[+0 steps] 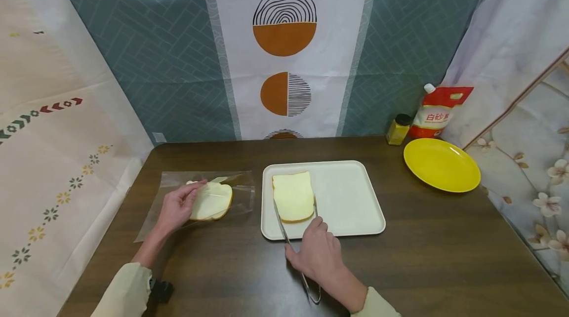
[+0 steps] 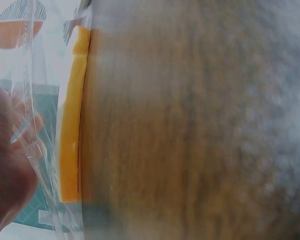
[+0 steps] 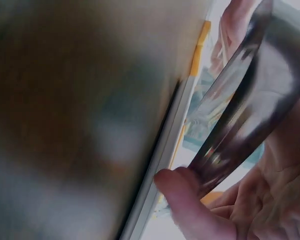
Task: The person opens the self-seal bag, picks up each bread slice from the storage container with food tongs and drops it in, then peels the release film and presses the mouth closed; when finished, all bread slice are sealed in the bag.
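Observation:
A slice of bread point(image 1: 293, 197) lies flat on the left part of a white tray point(image 1: 344, 201). My right hand point(image 1: 319, 253) grips metal tongs point(image 1: 281, 224), whose arms stand at either side of that slice. In the right wrist view, the shiny tongs point(image 3: 245, 105) run across the palm, with the thumb along one arm. To the left, a clear plastic bag point(image 1: 242, 188) holds more bread point(image 1: 213, 203). The fingers of my left hand point(image 1: 175, 211) pinch the bag's film over the bread. The left wrist view shows the bread's orange crust point(image 2: 72, 120) beside the hand.
Toward the back right are a yellow plate point(image 1: 442, 165), a small dark-capped jar point(image 1: 398, 130) and a red-and-white pouch point(image 1: 435, 112). All of it stands on a dark wooden table point(image 1: 222, 267). Patterned cloths point(image 1: 178, 60) hang behind and at the sides.

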Motion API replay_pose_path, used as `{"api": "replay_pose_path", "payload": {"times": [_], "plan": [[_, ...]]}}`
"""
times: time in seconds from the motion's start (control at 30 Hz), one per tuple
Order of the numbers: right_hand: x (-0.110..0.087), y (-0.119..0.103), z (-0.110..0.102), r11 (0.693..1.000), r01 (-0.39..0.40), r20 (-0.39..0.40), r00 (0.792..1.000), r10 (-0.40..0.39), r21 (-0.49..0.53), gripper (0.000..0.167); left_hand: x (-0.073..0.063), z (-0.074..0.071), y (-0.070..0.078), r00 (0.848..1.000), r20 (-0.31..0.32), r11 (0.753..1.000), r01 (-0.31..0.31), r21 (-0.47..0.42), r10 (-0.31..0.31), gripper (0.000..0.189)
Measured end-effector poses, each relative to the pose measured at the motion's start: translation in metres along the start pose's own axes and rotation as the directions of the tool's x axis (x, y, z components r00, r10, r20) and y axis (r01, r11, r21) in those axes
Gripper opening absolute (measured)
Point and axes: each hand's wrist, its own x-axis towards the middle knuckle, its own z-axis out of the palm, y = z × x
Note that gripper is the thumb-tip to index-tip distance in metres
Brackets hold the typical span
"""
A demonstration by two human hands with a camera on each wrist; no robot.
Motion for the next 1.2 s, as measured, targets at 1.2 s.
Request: {"api": "replay_pose_path", "payload": {"times": [1.2], "plan": [[0.005, 0.029, 0.001, 0.994, 0.107, -0.066, 0.992, -0.105, 0.027, 0.037, -0.002, -0.002, 0.001, 0.999, 0.029, 0.999, 0.046, 0.015, -0.046, 0.026]]}}
